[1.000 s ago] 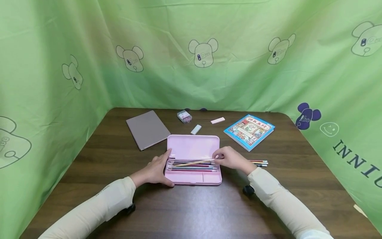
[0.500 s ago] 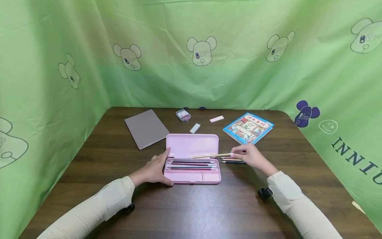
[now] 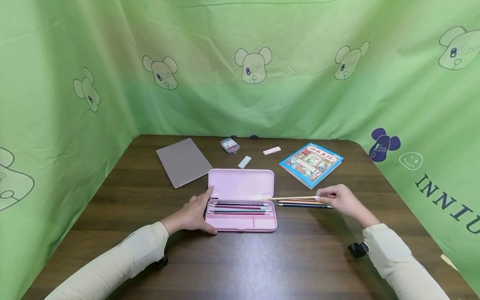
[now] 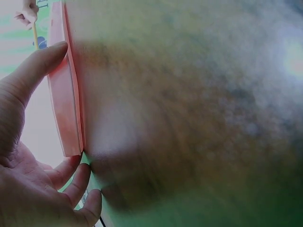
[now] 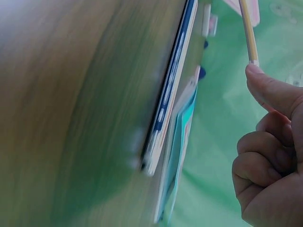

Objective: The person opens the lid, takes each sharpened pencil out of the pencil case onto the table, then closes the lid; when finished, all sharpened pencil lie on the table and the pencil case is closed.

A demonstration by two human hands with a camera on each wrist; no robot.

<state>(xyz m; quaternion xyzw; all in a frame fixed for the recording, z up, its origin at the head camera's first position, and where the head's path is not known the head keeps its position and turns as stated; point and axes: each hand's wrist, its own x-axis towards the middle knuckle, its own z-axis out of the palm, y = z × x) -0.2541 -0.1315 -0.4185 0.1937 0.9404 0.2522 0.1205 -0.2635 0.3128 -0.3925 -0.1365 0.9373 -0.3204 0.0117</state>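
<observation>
A pink pencil case (image 3: 241, 228) lies with its lid raised, and several pencils (image 3: 240, 211) rest in its long compartment. My left hand (image 3: 193, 213) grips the case's left end: in the left wrist view the thumb presses the pink front side (image 4: 65, 104) and the fingers bend around the end. My right hand (image 3: 339, 201) pinches a yellow pencil (image 3: 294, 198) at its white end, between thumb and index finger, and its tip points left toward the case. Under that pencil, several more pencils (image 3: 304, 205) lie on the table right of the case.
Behind the case are a grey notebook (image 3: 183, 162), a small clear box (image 3: 230, 145), a white eraser (image 3: 244, 162) and a pink-and-white strip (image 3: 271, 150). A blue-edged picture book (image 3: 312, 165) lies at back right. Green cloth (image 3: 210, 104) surrounds the brown table (image 3: 240, 266).
My right hand has carried the yellow pencil out of the case and rightward, over the pencils on the table. My left hand has stayed on the case.
</observation>
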